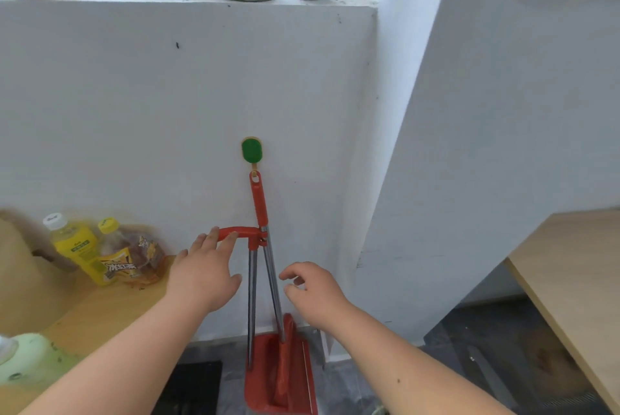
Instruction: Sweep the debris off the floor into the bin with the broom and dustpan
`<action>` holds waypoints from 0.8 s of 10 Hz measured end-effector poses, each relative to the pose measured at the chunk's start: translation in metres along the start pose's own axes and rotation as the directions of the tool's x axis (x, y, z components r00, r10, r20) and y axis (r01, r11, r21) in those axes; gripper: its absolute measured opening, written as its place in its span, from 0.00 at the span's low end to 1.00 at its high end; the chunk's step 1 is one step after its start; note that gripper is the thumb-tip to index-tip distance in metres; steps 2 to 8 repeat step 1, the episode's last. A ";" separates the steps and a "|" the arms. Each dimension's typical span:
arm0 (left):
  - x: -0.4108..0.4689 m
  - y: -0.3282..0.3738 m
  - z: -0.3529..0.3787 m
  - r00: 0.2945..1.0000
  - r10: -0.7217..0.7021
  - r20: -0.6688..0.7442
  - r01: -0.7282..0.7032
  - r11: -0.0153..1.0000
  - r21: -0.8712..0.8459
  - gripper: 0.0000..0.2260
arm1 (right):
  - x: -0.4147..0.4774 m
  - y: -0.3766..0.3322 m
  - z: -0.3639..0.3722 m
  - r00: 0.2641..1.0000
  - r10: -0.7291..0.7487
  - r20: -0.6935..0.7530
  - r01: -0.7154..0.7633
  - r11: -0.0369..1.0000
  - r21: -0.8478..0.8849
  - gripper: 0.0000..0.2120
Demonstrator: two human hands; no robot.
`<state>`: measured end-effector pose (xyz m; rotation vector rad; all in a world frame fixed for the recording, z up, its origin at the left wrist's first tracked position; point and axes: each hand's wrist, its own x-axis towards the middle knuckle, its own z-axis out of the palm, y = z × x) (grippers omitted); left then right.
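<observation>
Left hand [204,275] open, fingertips on red dustpan [280,377] handle (steel shafts); right hand [313,290] half-curled, empty.

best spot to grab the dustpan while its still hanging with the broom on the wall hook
Take the dustpan by its red horizontal grip, which sticks out leftward from the top of its metal pole. Come from the left and above, wrapping the fingers over it; the left hand is already touching it there. The broom hangs from the green hook, so lift it off separately with the right hand.
</observation>
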<state>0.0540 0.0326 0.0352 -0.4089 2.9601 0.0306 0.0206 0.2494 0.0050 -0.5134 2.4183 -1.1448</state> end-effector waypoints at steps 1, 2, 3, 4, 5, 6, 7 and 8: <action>-0.028 0.000 -0.005 1.000 -0.001 -0.020 0.002 0.999 0.050 0.38 | -0.026 -0.003 -0.012 0.999 -0.031 0.013 0.031 0.999 -0.028 0.15; -0.028 0.000 -0.005 1.000 -0.001 -0.020 0.002 0.999 0.050 0.38 | -0.026 -0.003 -0.012 0.999 -0.031 0.013 0.031 0.999 -0.028 0.15; -0.028 0.000 -0.005 1.000 -0.001 -0.020 0.002 0.999 0.050 0.38 | -0.026 -0.003 -0.012 0.999 -0.031 0.013 0.031 0.999 -0.028 0.15; -0.028 0.000 -0.005 1.000 -0.001 -0.020 0.002 0.999 0.050 0.38 | -0.026 -0.003 -0.012 0.999 -0.031 0.013 0.031 0.999 -0.028 0.15; -0.028 0.000 -0.005 1.000 -0.001 -0.020 0.002 0.999 0.050 0.38 | -0.026 -0.003 -0.012 0.999 -0.031 0.013 0.031 0.999 -0.028 0.15; -0.028 0.000 -0.005 1.000 -0.001 -0.020 0.002 0.999 0.050 0.38 | -0.026 -0.003 -0.012 0.999 -0.031 0.013 0.031 0.999 -0.028 0.15; -0.028 0.000 -0.005 1.000 -0.001 -0.020 0.002 0.999 0.050 0.38 | -0.026 -0.003 -0.012 0.999 -0.031 0.013 0.031 0.999 -0.028 0.15; -0.028 0.000 -0.005 1.000 -0.001 -0.020 0.002 0.999 0.050 0.38 | -0.026 -0.003 -0.012 0.999 -0.031 0.013 0.031 0.999 -0.028 0.15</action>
